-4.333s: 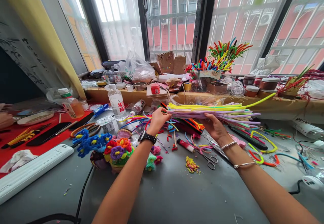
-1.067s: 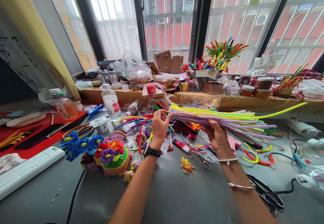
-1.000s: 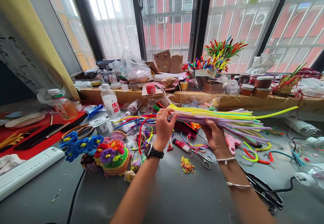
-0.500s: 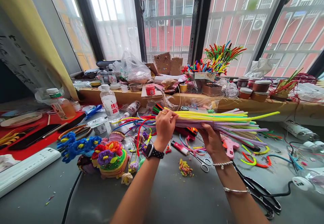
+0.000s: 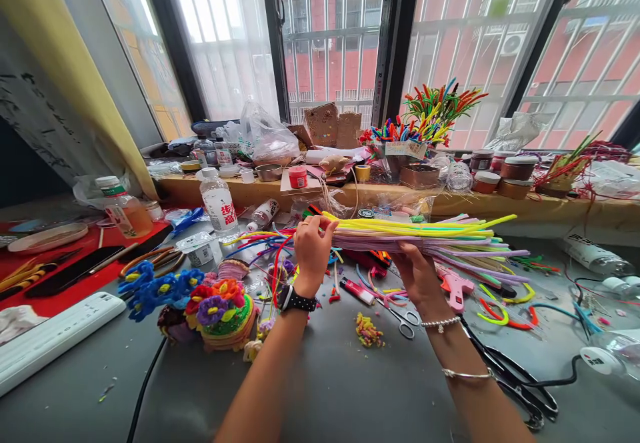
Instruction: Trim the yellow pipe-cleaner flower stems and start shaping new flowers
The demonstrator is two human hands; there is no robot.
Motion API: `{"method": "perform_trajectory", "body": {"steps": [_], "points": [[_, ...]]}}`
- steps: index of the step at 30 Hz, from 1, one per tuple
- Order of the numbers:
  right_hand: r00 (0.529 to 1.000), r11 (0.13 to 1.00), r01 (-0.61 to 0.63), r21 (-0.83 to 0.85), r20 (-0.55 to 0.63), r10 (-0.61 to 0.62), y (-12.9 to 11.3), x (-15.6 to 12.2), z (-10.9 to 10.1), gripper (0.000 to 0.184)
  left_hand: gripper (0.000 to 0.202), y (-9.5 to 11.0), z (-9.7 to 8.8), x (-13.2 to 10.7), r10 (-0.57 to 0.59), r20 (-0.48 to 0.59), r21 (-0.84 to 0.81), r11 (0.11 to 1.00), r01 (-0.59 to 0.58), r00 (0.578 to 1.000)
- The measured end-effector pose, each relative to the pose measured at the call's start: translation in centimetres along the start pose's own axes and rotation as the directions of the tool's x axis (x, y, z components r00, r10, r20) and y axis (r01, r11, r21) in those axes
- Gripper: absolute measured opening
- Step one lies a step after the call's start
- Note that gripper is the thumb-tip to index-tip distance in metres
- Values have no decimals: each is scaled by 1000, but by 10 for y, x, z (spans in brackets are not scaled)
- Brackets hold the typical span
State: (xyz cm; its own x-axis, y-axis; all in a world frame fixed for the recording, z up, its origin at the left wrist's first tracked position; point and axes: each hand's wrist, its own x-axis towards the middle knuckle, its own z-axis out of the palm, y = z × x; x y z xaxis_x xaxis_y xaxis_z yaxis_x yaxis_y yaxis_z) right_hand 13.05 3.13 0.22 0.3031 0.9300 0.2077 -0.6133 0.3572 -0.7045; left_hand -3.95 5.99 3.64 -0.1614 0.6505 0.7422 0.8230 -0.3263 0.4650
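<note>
A thick bundle of pastel pipe cleaners (image 5: 440,246), mostly lavender, cream and green with yellow ones on top, lies across my right hand (image 5: 417,276). The fingers of that hand are closed around it from below. At the bundle's left end my left hand (image 5: 314,249) is closed, thumb and fingers pinching a yellow pipe cleaner (image 5: 493,219) whose far end sticks out at the right. The fingers partly hide the left ends. Behind the left wrist lie loose red and blue pipe cleaners (image 5: 260,241).
Pipe-cleaner flower pots (image 5: 227,323) stand left of my left forearm. Scissors (image 5: 406,321), a pile of clippings (image 5: 369,331) and a pink glue gun (image 5: 456,286) lie near my right hand. Large black-handled shears (image 5: 525,389) sit right of that forearm. A water bottle (image 5: 219,203) stands behind.
My left hand has shifted left, and the long yellow pipe cleaner has slid left with it, its right end sticking out less. My right hand and the rest of the bundle stay nearly still.
</note>
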Motion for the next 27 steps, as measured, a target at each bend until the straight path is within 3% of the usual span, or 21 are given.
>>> {"method": "perform_trajectory", "body": {"steps": [6,10,12,16,23,27], "points": [[1000,1000,-6,-8,-14,6,-1,0,-1,31,23,15,-1,-7,-55,83,31,998,53,995],[1000,1000,-27,7,-4,27,0,3,-4,27,23,18,-2,-2,-135,158,182,978,105,978],[999,999,-34,18,-12,34,1,5,-6,25,22,18,-2,3,-185,275,232,965,121,943],[999,999,-30,38,-31,31,2,9,-10,23,20,16,-1,9,-238,481,177,969,172,844],[999,998,-43,34,-1,43,3,8,-9,16,21,22,-1,9,-220,420,280,954,105,881],[999,997,-42,71,21,40,1,6,-6,13,20,25,0,8,-214,385,235,963,129,898]]}}
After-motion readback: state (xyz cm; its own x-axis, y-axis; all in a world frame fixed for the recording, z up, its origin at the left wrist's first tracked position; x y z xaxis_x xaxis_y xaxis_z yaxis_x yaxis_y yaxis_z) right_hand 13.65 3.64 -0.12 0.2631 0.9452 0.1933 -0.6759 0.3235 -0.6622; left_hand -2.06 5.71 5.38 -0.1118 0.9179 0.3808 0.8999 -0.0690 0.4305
